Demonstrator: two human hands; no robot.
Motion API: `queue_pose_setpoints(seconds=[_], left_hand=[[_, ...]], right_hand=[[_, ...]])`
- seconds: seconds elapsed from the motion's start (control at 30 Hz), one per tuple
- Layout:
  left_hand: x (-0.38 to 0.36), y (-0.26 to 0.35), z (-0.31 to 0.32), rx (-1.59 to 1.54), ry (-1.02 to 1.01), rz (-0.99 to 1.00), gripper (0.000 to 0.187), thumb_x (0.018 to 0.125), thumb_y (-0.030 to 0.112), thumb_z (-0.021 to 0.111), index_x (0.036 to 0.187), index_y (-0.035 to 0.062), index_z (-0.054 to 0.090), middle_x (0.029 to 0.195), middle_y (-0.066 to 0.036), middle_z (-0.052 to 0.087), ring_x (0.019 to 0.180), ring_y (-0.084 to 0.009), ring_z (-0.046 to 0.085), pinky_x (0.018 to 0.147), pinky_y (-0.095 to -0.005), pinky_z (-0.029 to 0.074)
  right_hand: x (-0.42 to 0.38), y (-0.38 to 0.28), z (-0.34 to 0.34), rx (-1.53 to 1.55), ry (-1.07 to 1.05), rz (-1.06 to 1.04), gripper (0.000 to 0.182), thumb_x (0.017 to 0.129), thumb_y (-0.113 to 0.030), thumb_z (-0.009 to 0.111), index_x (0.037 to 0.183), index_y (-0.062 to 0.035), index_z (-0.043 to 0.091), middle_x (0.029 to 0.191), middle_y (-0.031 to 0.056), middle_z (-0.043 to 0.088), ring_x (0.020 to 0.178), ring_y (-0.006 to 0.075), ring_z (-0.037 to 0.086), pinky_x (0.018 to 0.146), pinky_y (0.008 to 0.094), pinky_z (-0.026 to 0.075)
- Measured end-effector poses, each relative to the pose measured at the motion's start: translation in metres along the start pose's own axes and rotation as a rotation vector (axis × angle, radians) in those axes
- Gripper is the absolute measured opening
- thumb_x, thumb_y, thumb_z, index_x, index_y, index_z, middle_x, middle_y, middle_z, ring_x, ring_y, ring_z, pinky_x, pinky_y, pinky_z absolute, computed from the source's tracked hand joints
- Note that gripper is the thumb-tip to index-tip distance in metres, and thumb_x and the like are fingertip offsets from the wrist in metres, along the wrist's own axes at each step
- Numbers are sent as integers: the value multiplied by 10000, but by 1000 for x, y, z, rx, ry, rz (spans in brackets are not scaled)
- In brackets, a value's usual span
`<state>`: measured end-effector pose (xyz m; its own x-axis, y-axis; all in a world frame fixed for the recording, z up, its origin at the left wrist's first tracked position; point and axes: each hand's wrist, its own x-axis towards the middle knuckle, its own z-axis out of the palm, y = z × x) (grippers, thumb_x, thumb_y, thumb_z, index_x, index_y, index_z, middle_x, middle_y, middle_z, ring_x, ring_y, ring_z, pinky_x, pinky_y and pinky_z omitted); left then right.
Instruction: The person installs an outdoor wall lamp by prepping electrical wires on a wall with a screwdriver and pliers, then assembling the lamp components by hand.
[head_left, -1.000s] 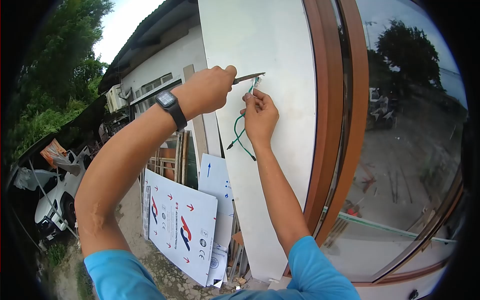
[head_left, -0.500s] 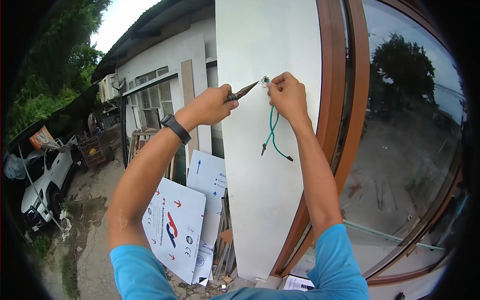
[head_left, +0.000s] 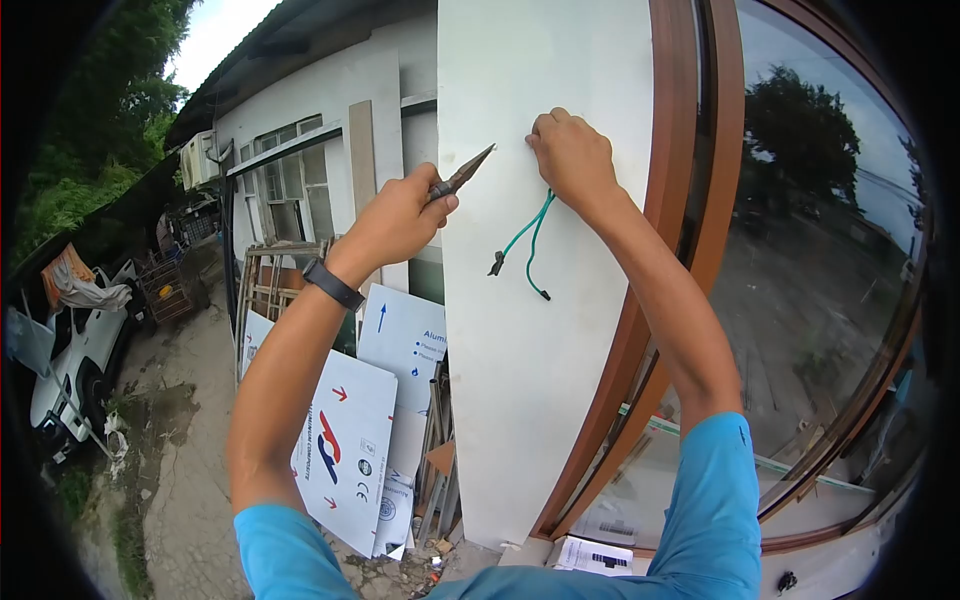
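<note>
My left hand (head_left: pixel 405 212) is closed around long-nose pliers (head_left: pixel 462 174), whose jaws point up and to the right, apart from my right hand. My right hand (head_left: pixel 575 160) has its fingers bent together close to the white panel (head_left: pixel 540 400). Two green wires (head_left: pixel 536 232) hang down from behind that hand, each ending in a black tip. The pinch itself is partly hidden, and the hole in the panel is covered by my right hand.
Brown framing (head_left: pixel 668 200) and a dark glass pane (head_left: pixel 820 260) stand right of the panel. Printed aluminium composite sheets (head_left: pixel 345 440) lean at lower left beside metal strips (head_left: pixel 438 460). A white vehicle (head_left: pixel 80 375) is parked far left.
The pliers have drawn back left from the hole in the panel. My right hand has turned and now covers the hole, while the wire ends have swung left.
</note>
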<state>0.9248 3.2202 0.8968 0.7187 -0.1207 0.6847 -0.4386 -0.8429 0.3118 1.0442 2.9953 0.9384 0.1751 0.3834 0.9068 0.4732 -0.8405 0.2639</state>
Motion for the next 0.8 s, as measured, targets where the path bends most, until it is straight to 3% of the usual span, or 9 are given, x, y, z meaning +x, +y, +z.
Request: queue_pose_setpoints(seconds=[0.13,0.33,0.47,0.57,0.7,0.73,0.77,0.8], left_hand=[[-27,-22,-2,-40,13,30,278,1024,273,618,953,17,538,786,-128,720,728,-214,674,682,-348,494],[-28,-21,0,-94,13,46,279,1019,273,625,952,18,535,786,-135,719,735,-226,688,684,-360,499],[-19,-18,6,-121,23,63,248,1014,239,620,964,9,540,792,-152,715,744,-267,695,677,-400,506],[0,-9,8,150,55,97,211,1001,201,623,989,4,549,804,-172,716,761,-315,702,681,-435,517],[38,21,6,569,109,191,196,956,168,664,1033,19,563,817,-179,722,801,-360,720,707,-459,544],[46,26,8,660,124,232,207,942,165,679,1048,27,567,821,-176,725,811,-366,723,714,-462,551],[51,34,8,695,102,223,225,928,168,693,1057,33,569,825,-167,728,823,-364,727,716,-458,557],[54,44,5,729,80,215,244,914,170,708,1067,39,571,830,-157,731,836,-361,730,719,-455,563]], right_hand=[[-6,3,-41,127,-211,-27,204,957,-174,683,1119,-91,775,993,83,663,932,254,663,761,387,562],[-12,-3,-16,-57,-113,-93,256,932,-130,669,1167,-101,766,1106,80,633,988,248,651,833,378,564],[3,5,-56,-30,-331,-16,201,884,-85,660,1061,-31,736,1145,99,639,1031,278,646,885,384,544],[-13,15,-47,199,-43,95,172,867,-93,670,1012,-16,717,1109,122,673,904,267,680,795,409,567],[-41,-21,-49,762,-170,356,318,970,-243,661,1138,27,661,867,108,692,661,170,629,693,343,578],[-48,-37,-58,1058,-359,464,442,1034,-348,612,1264,29,604,981,69,674,776,123,618,710,306,573],[-54,-51,-54,1247,-379,468,502,1062,-406,550,1301,35,576,1078,115,669,897,142,633,714,309,590],[-53,-61,-48,1393,-458,525,579,1093,-479,435,1380,18,515,1194,155,626,1049,174,620,800,353,592]])
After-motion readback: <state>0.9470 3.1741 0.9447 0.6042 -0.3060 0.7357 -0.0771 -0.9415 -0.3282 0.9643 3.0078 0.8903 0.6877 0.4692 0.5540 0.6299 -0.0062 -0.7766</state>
